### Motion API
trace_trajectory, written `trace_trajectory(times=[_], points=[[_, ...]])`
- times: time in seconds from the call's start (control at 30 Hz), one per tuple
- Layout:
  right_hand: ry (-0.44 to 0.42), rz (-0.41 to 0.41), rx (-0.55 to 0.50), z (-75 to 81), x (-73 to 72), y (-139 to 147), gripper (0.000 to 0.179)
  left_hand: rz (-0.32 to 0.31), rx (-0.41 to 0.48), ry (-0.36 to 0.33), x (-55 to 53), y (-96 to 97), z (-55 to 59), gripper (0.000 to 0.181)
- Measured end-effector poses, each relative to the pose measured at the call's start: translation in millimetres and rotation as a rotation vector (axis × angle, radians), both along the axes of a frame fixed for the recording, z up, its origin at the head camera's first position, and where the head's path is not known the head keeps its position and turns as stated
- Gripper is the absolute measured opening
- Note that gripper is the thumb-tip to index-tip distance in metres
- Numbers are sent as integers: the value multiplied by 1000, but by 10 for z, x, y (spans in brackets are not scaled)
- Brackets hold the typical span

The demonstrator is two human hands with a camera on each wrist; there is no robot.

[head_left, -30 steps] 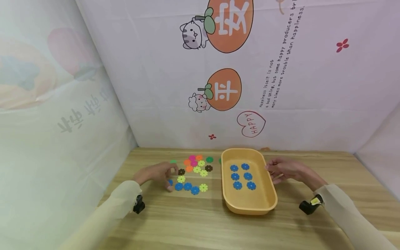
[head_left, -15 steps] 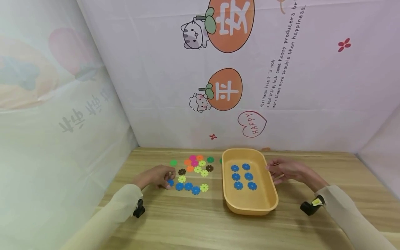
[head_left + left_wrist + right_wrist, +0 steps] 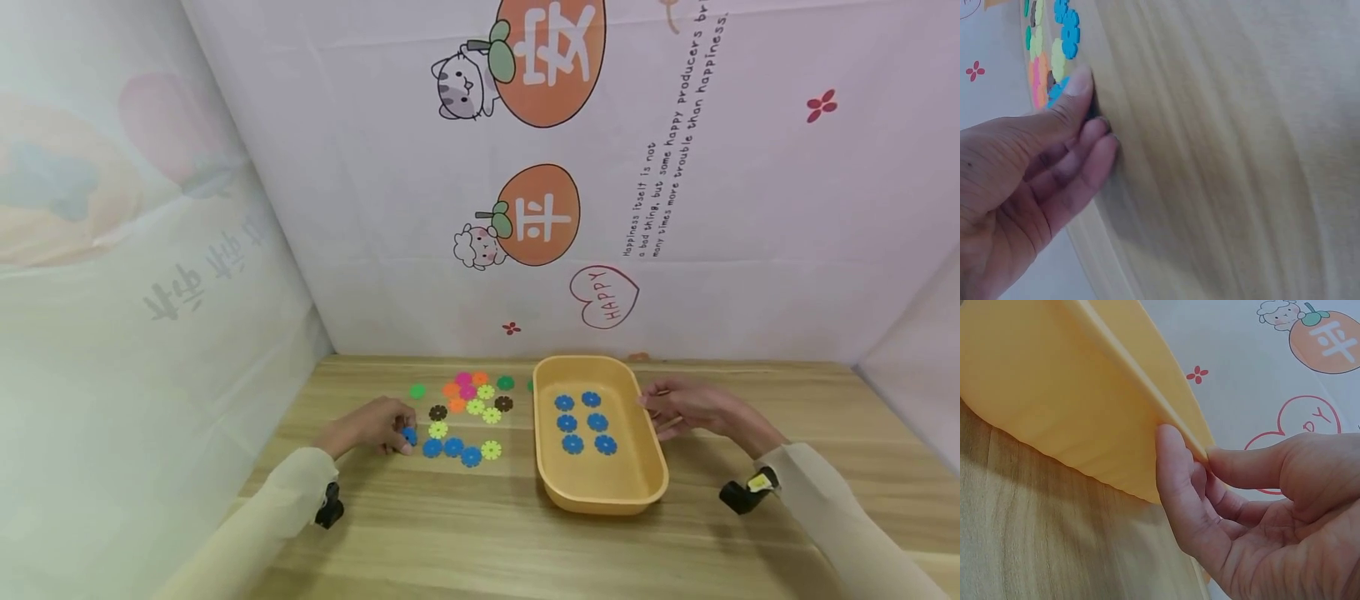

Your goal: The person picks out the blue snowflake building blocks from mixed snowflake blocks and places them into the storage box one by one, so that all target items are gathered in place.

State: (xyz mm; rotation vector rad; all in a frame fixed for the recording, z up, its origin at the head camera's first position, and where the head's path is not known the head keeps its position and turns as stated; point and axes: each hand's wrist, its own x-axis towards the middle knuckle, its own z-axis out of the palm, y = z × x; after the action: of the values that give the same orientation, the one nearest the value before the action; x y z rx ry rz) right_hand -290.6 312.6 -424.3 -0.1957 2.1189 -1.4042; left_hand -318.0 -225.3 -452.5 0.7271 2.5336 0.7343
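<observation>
My left hand [image 3: 381, 425] pinches a blue snowflake disc [image 3: 409, 435] between thumb and fingers, low over the left part of the table. In the left wrist view, the thumb hides part of that blue disc [image 3: 1057, 91]. Several more blue discs [image 3: 453, 447] lie flat just to the right of this hand. The right hand [image 3: 686, 407] grips the right rim of an orange-yellow plastic basin [image 3: 600, 498], its thumb on top of the edge and fingers underneath, as the right wrist view shows. Inside the basin, several blue discs [image 3: 572, 444] are laid out in two columns.
Behind the blue discs are loose yellow-green [image 3: 476, 407], orange [image 3: 451, 389], pink [image 3: 467, 391], brown [image 3: 503, 403] and green discs [image 3: 505, 382]. A printed white cloth [image 3: 405, 250] rises along the back edge of the wooden table [image 3: 450, 533].
My left hand has lowered and drawn slightly back, its fingers closing on the leftmost blue disc, which now tilts up. The right hand and basin hold their place.
</observation>
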Motion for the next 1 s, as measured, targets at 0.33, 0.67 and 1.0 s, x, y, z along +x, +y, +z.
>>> trace_trajectory(times=[0.33,0.67,1.0], points=[[-4,-40,20,27,13,-86,31,-68,117,-31,-69,-146,35,17],[-5,-45,28,23,38,-57,30,31,328,-75,-104,12,159,25],[7,-31,8,9,26,-39,32,115,479,-75,-146,212,309,22]])
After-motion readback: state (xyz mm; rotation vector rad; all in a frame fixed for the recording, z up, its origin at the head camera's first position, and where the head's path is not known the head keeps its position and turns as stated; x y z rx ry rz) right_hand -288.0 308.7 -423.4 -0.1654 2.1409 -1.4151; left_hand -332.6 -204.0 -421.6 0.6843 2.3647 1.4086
